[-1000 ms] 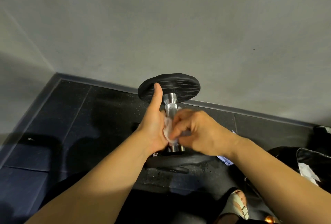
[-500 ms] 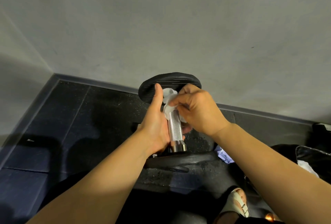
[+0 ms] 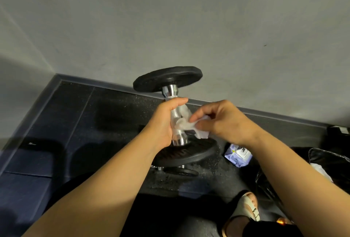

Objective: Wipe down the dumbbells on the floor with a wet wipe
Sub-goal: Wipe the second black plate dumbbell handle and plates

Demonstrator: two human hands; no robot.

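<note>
A dumbbell point(image 3: 168, 79) with black round plates and a chrome handle is held nearly upright above the floor. My left hand point(image 3: 162, 123) is wrapped around the handle from the left. My right hand point(image 3: 217, 121) pinches a crumpled white wet wipe point(image 3: 186, 123) against the middle of the handle. The lower plate point(image 3: 189, 153) shows below both hands. Under it, part of a second dumbbell point(image 3: 180, 172) lies on the floor, mostly hidden.
A pale purple wipe pack point(image 3: 237, 155) lies on the dark rubber floor point(image 3: 106, 115) to the right. A black bag point(image 3: 325, 162) with something white in it sits at the far right. The grey wall point(image 3: 170, 18) and its baseboard run close behind. My sandalled foot point(image 3: 246, 210) is at bottom right.
My right hand slid the wipe up the handle to the top plate, then back down to the middle. The dumbbell has tilted a little and the wipe pack has come into full view.
</note>
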